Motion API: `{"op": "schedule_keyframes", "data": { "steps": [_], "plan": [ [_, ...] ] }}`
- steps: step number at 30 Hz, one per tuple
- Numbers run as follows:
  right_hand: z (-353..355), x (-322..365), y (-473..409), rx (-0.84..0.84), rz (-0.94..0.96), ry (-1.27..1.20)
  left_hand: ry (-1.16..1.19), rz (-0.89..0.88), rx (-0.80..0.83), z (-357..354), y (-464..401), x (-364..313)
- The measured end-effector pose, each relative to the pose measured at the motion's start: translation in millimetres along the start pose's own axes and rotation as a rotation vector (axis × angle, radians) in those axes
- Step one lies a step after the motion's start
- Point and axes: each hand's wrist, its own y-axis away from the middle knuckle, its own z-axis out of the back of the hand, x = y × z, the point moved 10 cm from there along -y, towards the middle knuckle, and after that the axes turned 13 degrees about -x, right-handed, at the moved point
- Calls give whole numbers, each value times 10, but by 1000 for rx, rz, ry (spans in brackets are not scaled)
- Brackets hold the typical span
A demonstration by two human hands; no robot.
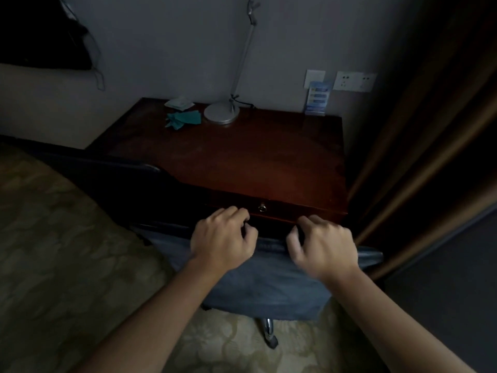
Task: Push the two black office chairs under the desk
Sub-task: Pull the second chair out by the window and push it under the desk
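A dark red wooden desk [242, 157] stands against the wall. One black office chair [269, 281] is right in front of me, its backrest top close to the desk's front edge and its seat hidden beneath. My left hand [223, 235] curls over the top of that backrest. My right hand [322, 243], slightly blurred, curls over the same edge further right. The second black chair [102, 168] sits to the left, its back by the desk's left corner.
On the desk's far side are a silver lamp base [222, 113], a green cloth [184, 118] and a blue card stand [317, 99]. A brown curtain [430, 130] hangs close on the right. A chrome chair leg with a caster [269, 335] rests on patterned carpet [53, 238].
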Motion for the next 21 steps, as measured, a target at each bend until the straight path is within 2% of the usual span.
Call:
{"op": "schedule_keyframes", "data": {
  "steps": [5,10,21],
  "plan": [
    [-91,252,164,31,33,-80,4,24,28,42,139,199],
    [-101,487,182,-50,92,-155,13,27,18,86,59,396],
    [-168,223,-603,-225,112,-91,50,5,-125,34,-660,370]
  ]
}}
